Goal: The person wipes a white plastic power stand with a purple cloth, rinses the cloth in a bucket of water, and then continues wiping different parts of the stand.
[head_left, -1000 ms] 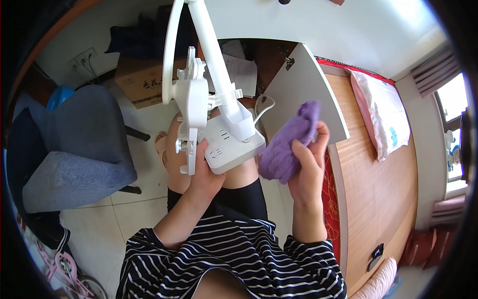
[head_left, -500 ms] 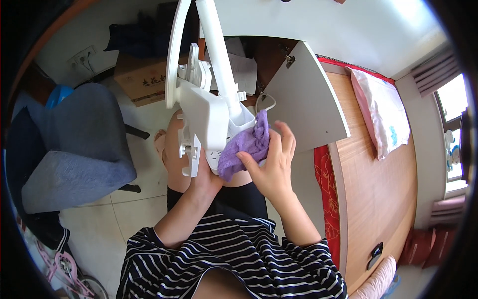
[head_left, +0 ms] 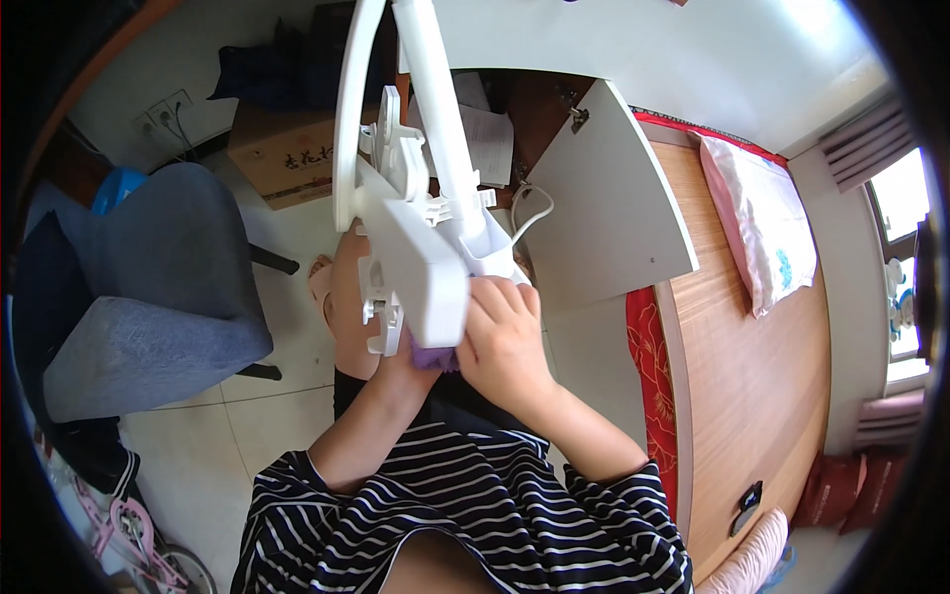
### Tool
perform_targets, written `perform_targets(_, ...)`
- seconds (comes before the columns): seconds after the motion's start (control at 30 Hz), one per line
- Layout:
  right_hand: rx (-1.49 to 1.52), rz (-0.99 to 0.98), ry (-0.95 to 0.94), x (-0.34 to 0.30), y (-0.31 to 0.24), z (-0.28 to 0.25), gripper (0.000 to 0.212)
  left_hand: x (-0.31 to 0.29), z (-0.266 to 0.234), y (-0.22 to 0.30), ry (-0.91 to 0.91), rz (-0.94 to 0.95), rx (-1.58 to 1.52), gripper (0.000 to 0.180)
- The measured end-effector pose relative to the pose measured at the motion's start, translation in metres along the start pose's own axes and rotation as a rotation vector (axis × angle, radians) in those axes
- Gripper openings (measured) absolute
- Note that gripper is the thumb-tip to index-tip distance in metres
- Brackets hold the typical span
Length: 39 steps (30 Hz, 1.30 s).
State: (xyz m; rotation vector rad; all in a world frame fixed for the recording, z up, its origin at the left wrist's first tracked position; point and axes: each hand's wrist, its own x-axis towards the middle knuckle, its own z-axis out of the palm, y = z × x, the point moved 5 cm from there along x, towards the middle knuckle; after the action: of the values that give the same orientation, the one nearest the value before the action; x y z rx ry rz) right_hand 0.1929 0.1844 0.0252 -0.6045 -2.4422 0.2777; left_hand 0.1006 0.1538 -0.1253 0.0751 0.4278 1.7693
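A white plastic stand (head_left: 432,272) with a thick round pole (head_left: 436,109) and a flat curved arm beside it is held up over my lap. My left hand (head_left: 398,373) is closed around its lower end from below, its fingers mostly hidden behind the white housing. A purple cloth (head_left: 435,357) is bunched under my right hand (head_left: 503,342), whose fingers curl over it against the stand's lower part. Most of the cloth is covered by that hand and the housing. A white cable (head_left: 535,210) loops out beside the pole's socket.
A cabinet door (head_left: 618,203) hangs open ahead, with papers (head_left: 483,147) inside. On the right is a wooden bed board (head_left: 742,386) with a white pillow (head_left: 757,223). A grey-blue chair (head_left: 158,287) stands left, before a cardboard box (head_left: 282,163). A pink bicycle (head_left: 129,525) is at lower left.
My right hand has moved left and down onto the stand with the cloth, and its raised fingers have curled in. The stand's housing has shifted slightly right and down.
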Motion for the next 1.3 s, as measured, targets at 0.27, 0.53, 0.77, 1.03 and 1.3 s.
perform_targets(0.27,-0.131,0.231,0.034,-0.024,0.057,-0.021,0.025,0.003,0.032,0.013,0.081,0.138,0.041,0.048)
perform_targets(0.53,0.01,0.06,-0.1,-0.012,-0.005,0.001,0.042,-0.002,0.004,0.007,0.082,-0.033,0.093,0.04)
perform_targets(0.77,0.119,0.129,-0.097,0.011,-0.005,0.044,0.033,-0.016,0.031,0.024,-0.407,0.07,-0.109,0.044)
perform_targets(1.03,0.159,0.007,-0.195,0.033,-0.003,0.059,0.015,-0.016,0.017,0.037,0.163,0.349,0.888,0.041)
perform_targets(1.3,0.116,-0.014,-0.231,0.001,-0.032,0.008,0.018,-0.009,-0.008,0.032,-0.119,0.228,0.499,0.044)
